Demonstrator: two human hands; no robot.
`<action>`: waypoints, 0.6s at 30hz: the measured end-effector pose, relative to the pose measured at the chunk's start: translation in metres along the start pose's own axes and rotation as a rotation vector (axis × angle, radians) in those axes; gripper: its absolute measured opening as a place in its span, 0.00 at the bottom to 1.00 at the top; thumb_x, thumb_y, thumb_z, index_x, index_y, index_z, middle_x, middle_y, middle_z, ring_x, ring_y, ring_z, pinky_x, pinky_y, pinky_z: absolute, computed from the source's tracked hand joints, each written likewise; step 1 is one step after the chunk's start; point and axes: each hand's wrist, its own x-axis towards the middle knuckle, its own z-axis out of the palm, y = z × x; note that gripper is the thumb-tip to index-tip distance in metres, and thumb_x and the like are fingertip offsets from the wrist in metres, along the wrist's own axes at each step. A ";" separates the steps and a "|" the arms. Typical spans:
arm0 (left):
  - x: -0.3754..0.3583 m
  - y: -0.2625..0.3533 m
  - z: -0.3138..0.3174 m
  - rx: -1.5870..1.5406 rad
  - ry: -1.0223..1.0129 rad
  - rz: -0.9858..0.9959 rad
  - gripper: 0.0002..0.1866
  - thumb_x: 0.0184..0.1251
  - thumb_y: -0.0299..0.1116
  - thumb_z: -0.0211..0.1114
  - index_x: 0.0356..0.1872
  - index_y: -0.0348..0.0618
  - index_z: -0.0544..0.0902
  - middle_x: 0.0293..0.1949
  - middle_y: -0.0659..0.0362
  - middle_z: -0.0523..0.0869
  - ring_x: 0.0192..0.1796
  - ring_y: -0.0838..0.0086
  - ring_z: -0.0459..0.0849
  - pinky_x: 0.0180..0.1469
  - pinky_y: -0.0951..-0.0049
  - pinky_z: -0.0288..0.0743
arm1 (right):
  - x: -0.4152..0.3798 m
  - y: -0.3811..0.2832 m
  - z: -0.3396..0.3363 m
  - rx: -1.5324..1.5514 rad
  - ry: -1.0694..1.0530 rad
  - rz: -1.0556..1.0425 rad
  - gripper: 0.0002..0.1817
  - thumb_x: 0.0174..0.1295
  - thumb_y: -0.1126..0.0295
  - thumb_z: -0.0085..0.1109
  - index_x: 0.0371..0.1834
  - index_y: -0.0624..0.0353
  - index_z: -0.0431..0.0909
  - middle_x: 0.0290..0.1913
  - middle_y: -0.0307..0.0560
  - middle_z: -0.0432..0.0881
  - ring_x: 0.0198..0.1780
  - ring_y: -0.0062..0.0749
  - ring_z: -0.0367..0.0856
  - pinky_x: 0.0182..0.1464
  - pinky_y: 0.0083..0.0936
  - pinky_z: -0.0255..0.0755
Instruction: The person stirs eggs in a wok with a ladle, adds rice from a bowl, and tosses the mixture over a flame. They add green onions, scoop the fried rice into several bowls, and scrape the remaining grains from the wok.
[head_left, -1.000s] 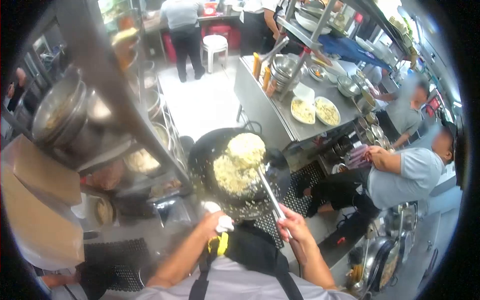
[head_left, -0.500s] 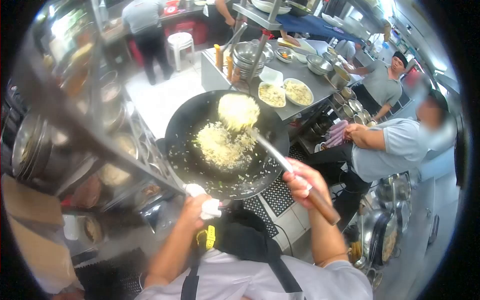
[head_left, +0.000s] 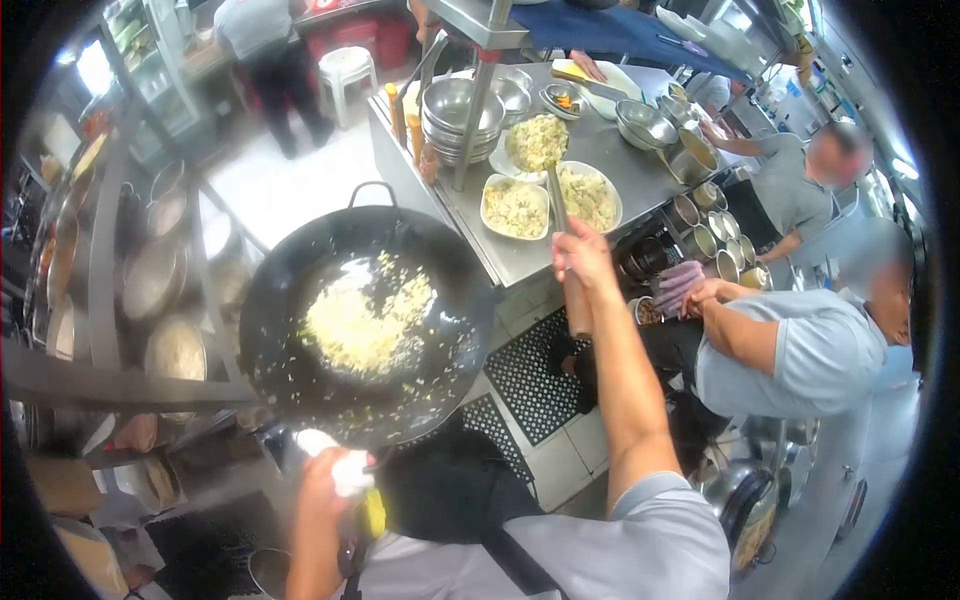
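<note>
Fried rice (head_left: 537,141) is riding heaped in the ladle (head_left: 541,150), whose long handle is running back to the gripping right hand (head_left: 581,258), hovering above two filled plates (head_left: 520,207), while the left hand (head_left: 325,478) is clutching the wok (head_left: 360,320) handle through a cloth

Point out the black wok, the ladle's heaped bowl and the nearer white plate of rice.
Round black wok (head_left: 290,300), head view: bare inner wall.
Metal ladle (head_left: 537,142), head view: rice-heaped bowl.
White oval plate (head_left: 487,215), head view: left rim.
</note>
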 end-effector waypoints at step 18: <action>0.030 -0.022 0.018 -0.158 0.135 0.040 0.11 0.59 0.30 0.55 0.38 0.33 0.75 0.32 0.45 0.82 0.32 0.57 0.84 0.30 0.61 0.79 | 0.050 0.067 0.001 -0.888 0.242 -0.426 0.34 0.55 0.71 0.53 0.68 0.67 0.61 0.39 0.69 0.80 0.43 0.62 0.80 0.48 0.45 0.72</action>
